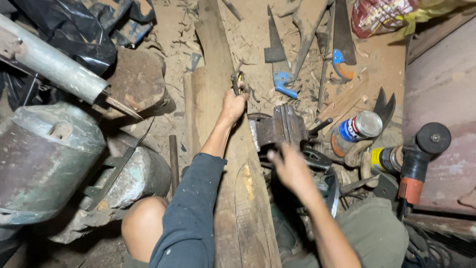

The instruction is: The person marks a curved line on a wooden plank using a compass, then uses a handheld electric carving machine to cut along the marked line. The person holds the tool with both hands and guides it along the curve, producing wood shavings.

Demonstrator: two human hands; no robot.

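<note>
My left hand [234, 103] reaches forward over a long wooden plank [238, 198] and grips a small dark tool with a yellow mark [238, 81] against the wood. A second, narrower plank [214, 34] lies on top and runs away from me. My right hand [290, 166] hovers blurred, fingers spread and holding nothing, just right of the plank and in front of a rusty metal vise [277, 126].
Two handsaws with blue handles [283, 82] [342, 54] lie on sawdust at the back. A tin can [361, 126] and an angle grinder [414, 159] sit at the right. A grey pipe [54, 62] and rusty machine housings [44, 154] crowd the left.
</note>
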